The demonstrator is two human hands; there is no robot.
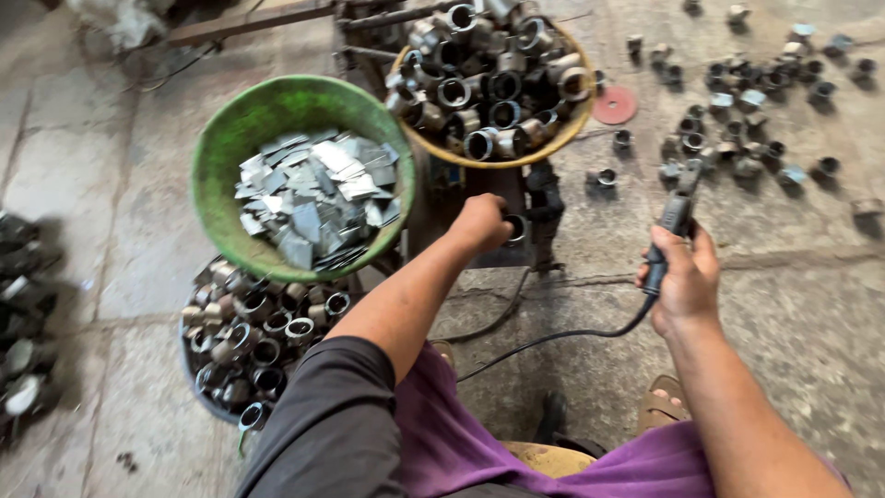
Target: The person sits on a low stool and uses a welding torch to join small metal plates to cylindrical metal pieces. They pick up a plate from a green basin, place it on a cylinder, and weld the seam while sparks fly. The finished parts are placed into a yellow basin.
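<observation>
Head view: ring (pixel 515 228) beside green basin (pixel 214 148)

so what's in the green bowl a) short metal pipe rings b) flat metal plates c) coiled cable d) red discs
b, the green bowl holds a heap of flat grey metal plates; the short pipe rings fill the yellow basket behind it instead.

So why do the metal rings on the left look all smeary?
In the head view, the edges smear with motion blur: the pipe pieces at far left are streaky, and the scattered ones at top right are soft. The green bowl of metal plates is sharper. Light is soft daylight, with faint shadows. The left hand and right hand look slightly blurred.
</observation>
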